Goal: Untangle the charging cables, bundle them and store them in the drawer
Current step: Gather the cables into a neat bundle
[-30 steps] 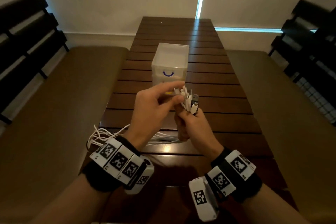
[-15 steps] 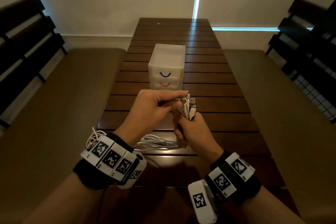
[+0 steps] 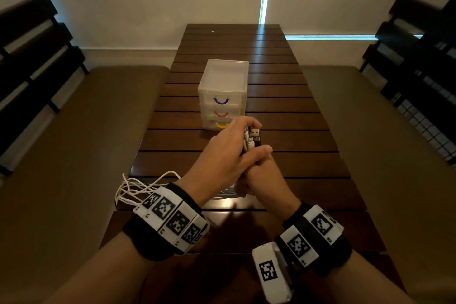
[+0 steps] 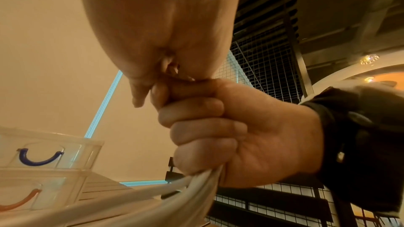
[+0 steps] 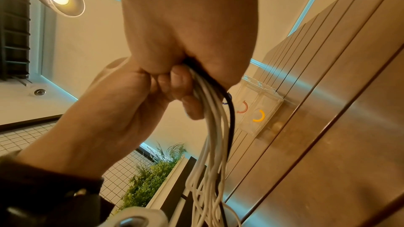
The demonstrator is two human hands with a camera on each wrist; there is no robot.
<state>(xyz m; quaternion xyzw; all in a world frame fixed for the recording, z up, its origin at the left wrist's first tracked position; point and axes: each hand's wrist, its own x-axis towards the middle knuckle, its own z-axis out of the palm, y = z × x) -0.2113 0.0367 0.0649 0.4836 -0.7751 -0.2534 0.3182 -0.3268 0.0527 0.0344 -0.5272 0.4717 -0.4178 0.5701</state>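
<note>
Above the near half of the wooden bench, both hands meet around a bunch of cables. Right hand is fisted round the bunch, with white strands and one black one hanging below it. Left hand curls over the plug ends, thumb pressed against the right hand's knuckles. Loose white loops trail over the bench edge beside the left wrist. Just beyond the hands stands a clear plastic drawer unit with blue, red and yellow handles, all three drawers closed.
</note>
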